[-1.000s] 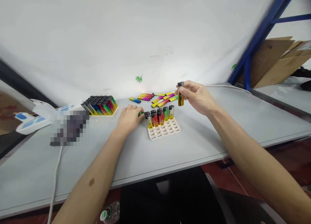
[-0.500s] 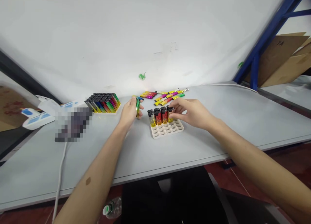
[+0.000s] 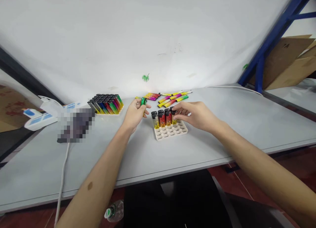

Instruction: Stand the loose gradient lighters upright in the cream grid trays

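Note:
My left hand (image 3: 134,114) is closed round a shiny green lighter sleeve (image 3: 143,101), which stands almost upright between thumb and fingers, left of the white tray. With thumb and fingertips, my right hand (image 3: 191,114) pinches a lighter (image 3: 174,119) by its black top at the right end of a row. That lighter is still in the white holed tray (image 3: 170,133). Beside it, red lighters (image 3: 162,118) and a clear yellowish lighter (image 3: 156,122) stand upright in the back holes. The front holes of the tray show bare. My fingers partly hide the pinched lighter.
Loose metallic multicoloured sleeves (image 3: 170,99) lie by the wall. A second holder of colourful black-topped lighters (image 3: 106,104) stands at left. Further left are a power strip (image 3: 37,121), a blurred-out dark object (image 3: 76,125) and a white cable (image 3: 63,168). The grey table's front edge (image 3: 177,170) is nearest me.
My left hand has shifted slightly right and turned, so the green sleeve's end faces up more. My right hand stays on the same lighter. The view has moved a little.

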Demonstrator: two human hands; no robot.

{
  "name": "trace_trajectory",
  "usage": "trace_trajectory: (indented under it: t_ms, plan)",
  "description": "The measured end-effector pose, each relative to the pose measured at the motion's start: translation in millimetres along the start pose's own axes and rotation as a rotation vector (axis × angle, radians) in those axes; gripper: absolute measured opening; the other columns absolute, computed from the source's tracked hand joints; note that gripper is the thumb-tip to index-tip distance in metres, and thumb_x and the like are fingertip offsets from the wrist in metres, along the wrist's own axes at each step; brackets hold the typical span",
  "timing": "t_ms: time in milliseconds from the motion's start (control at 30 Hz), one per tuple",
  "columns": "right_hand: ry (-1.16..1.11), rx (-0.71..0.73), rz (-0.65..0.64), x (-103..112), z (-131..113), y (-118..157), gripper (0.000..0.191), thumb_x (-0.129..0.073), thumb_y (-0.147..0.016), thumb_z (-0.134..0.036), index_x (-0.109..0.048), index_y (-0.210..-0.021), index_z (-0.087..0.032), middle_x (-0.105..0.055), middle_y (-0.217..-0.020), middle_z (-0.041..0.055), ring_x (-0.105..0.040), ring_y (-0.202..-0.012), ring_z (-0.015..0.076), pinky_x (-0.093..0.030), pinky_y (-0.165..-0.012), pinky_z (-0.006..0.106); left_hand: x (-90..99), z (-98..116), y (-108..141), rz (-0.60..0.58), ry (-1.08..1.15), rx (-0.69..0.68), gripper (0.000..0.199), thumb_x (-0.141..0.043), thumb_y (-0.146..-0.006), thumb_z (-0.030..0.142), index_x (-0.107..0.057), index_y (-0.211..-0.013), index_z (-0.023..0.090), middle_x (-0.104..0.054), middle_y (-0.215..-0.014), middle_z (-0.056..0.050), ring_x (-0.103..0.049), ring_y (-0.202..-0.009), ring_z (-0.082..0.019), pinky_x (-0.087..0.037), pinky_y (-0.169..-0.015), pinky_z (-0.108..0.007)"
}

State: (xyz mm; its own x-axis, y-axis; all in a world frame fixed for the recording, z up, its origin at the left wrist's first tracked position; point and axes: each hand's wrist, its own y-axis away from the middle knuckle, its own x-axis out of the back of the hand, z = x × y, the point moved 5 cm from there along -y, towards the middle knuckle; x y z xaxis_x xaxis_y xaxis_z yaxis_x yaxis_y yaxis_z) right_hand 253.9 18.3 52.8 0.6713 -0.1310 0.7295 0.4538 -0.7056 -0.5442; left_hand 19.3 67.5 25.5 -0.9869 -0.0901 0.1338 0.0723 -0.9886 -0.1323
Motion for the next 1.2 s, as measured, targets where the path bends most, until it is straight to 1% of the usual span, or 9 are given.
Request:
trace_trajectory:
  t_ms: [233,333,500,567,700,867,1033,1133,1200]
  plan:
    - [0.301,0.145,0.153,2.2,-7.8,3.5,0.021,-0.063,-0.097,-0.036,-0.077,-0.104,-0.022,-0.071,-0.081,0.0031,-0.060,-0.062,0.0133,-0.041,-0.056,0.027,-2.6,-3.5,-2.6,-0.066,0.018,-0.062,0.028,-0.065,-0.079,0.022,-0.066,-0.107,0.019,-0.068,-0.100,-0.003,-0.063,-0.076,-0.012,-0.054,-0.068,-0.026]
    - [0.298,0.151,0.213,2.2,-11.7,3.5,0.021,-0.062,-0.097,-0.033,-0.075,-0.105,-0.020,-0.069,-0.074,0.0012,-0.057,-0.060,0.0125,-0.040,-0.056,0.027,-4.2,-3.8,-1.7,-0.087,0.027,-0.068,0.035,-0.069,-0.079,0.027,-0.066,-0.114,0.020,-0.068,-0.105,-0.005,-0.066,-0.082,-0.014,-0.055,-0.069,-0.027]
    - [0.301,0.103,0.381,10.1,-17.6,-12.0,0.022,-0.055,-0.099,-0.028,-0.073,-0.088,-0.019,-0.069,-0.076,0.0039,-0.057,-0.068,0.0162,-0.042,-0.063,0.030,-6.8,0.3,1.4,-0.128,0.050,-0.096,0.043,-0.070,-0.083,0.031,-0.062,-0.123,0.019,-0.072,-0.102,-0.007,-0.069,-0.086,-0.017,-0.056,-0.076,-0.031]
    - [0.292,0.071,0.336,9.9,-19.0,-27.8,0.023,-0.054,-0.099,-0.030,-0.073,-0.090,-0.020,-0.070,-0.082,0.0064,-0.058,-0.079,0.0209,-0.044,-0.072,0.033,-7.8,1.9,2.1,-0.158,0.059,-0.118,0.039,-0.070,-0.084,0.033,-0.062,-0.119,0.018,-0.073,-0.104,-0.008,-0.069,-0.087,-0.017,-0.056,-0.080,-0.033]
    - [0.163,-0.024,0.107,-0.2,-18.5,-66.3,0.023,-0.060,-0.096,-0.034,-0.074,-0.107,-0.019,-0.073,-0.095,0.0088,-0.061,-0.095,0.0256,-0.045,-0.085,0.037,-9.9,5.0,4.1,-0.215,0.093,-0.170,0.037,-0.075,-0.082,0.038,-0.062,-0.111,0.018,-0.074,-0.111,-0.009,-0.070,-0.097,-0.019,-0.055,-0.091,-0.036]
    - [-0.123,-0.030,-0.073,-15.3,-19.8,-96.9,0.014,-0.068,-0.089,-0.029,-0.073,-0.098,-0.019,-0.073,-0.094,0.0054,-0.065,-0.086,0.0188,-0.049,-0.079,0.033,-11.3,8.4,5.4,-0.223,0.116,-0.187,0.044,-0.076,-0.082,0.042,-0.064,-0.118,0.020,-0.073,-0.118,-0.009,-0.071,-0.100,-0.019,-0.054,-0.099,-0.038]
    - [-0.568,-0.203,0.170,0.6,4.1,-94.9,0.022,-0.068,-0.090,-0.035,-0.067,-0.104,-0.018,-0.071,-0.091,0.0047,-0.069,-0.085,0.0168,-0.056,-0.080,0.034,3.9,1.0,-4.0,-0.035,-0.019,-0.171,0.034,-0.058,-0.093,0.039,-0.065,-0.120,0.020,-0.073,-0.121,-0.009,-0.069,-0.105,-0.020,-0.056,-0.093,-0.038]
    - [-0.682,-0.341,0.353,14.2,35.7,-78.9,0.033,-0.072,-0.088,-0.042,-0.062,-0.111,-0.020,-0.070,-0.091,0.0038,-0.070,-0.086,0.0168,-0.058,-0.081,0.034,14.9,-9.3,-11.5,0.074,-0.400,-0.206,0.028,-0.052,-0.093,0.030,-0.068,-0.114,0.021,-0.074,-0.116,-0.008,-0.067,-0.107,-0.023,-0.053,-0.099,-0.041]
    - [-0.745,-0.438,0.445,19.7,60.7,-64.4,0.038,-0.076,-0.085,-0.045,-0.059,-0.110,-0.022,-0.069,-0.091,0.0029,-0.070,-0.084,0.0164,-0.059,-0.079,0.033,14.2,-13.2,-15.3,0.079,-0.700,-0.318,0.030,-0.049,-0.093,0.025,-0.068,-0.115,0.018,-0.071,-0.121,-0.012,-0.062,-0.118,-0.028,-0.046,-0.108,-0.045]
